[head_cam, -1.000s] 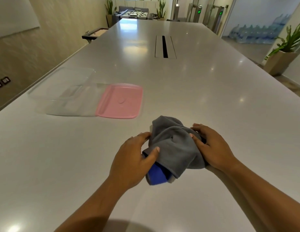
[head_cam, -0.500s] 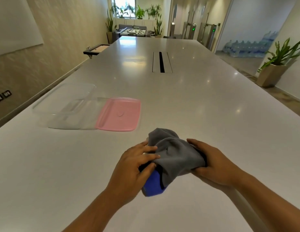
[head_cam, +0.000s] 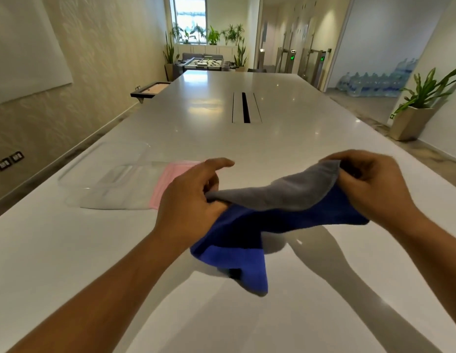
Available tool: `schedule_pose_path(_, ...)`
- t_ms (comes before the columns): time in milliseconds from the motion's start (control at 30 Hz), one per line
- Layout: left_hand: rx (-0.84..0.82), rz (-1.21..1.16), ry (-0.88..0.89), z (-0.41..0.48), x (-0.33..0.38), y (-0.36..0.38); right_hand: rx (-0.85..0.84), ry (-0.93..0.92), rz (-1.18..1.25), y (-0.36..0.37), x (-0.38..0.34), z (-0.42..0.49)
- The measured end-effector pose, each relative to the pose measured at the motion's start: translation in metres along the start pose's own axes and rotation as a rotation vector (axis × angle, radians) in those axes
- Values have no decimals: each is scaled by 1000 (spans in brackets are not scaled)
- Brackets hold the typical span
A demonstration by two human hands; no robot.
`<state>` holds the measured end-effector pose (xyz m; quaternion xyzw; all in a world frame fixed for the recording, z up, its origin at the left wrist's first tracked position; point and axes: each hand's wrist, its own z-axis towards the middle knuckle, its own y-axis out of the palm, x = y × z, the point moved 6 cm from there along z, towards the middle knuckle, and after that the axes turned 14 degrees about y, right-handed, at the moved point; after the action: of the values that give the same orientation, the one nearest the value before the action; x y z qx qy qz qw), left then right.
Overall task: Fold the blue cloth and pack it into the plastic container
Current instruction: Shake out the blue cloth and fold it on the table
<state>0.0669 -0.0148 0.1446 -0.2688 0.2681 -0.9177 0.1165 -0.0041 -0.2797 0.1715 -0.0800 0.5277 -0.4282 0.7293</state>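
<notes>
A: How far along is this looking?

B: Early. The blue cloth [head_cam: 250,233] is hanging in the air over the table [head_cam: 298,149], just nearer the person than the plastic container [head_cam: 104,182], with its grey side turned up and 1 blue corner drooping toward the tabletop.

A: And the hands?

B: Both are pinching it. The left hand [head_cam: 188,197] is gripping the end nearer the container, index finger sticking out; the right hand [head_cam: 369,184] is clamping the far edge. They are holding it apart between them.

A: Any fold showing?

B: None that is neat; it is looking rumpled. I judge folding is only starting.

A: The container?

B: It is sitting open and holding nothing, with the pink lid [head_cam: 168,182] lying beside it. Folding, packing and maybe closing are all remaining.
</notes>
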Motion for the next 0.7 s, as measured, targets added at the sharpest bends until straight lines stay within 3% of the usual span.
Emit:
schedule_pose_path(100,61,89,173,25,17,-6,32,-15,7,-18,-20,18)
schedule_pose_path(200,-17,204,397,35,38,7,55,-31,48,-29,-43,30)
schedule_pose_path(267,5,133,486,38,51,12,73,-47,28,-35,-57,34)
schedule_pose_path(333,204,-218,259,49,47,4,97,-58,-22,-42,-67,38)
schedule_pose_path(400,457,-601,-153,58,26,-5,86,-52,-54,-49,-70,41)
schedule_pose_path(467,499,-751,-359,64,12,-7,5,-32,-132,-55,-68,44)
schedule_pose_path(600,351,-413,-119,74,13,-30,-116,-25,-316,-72,-55,47)
schedule_pose_path(700,317,-282,-81,77,4,-44,-28,-25,-328,-89,-45,54)
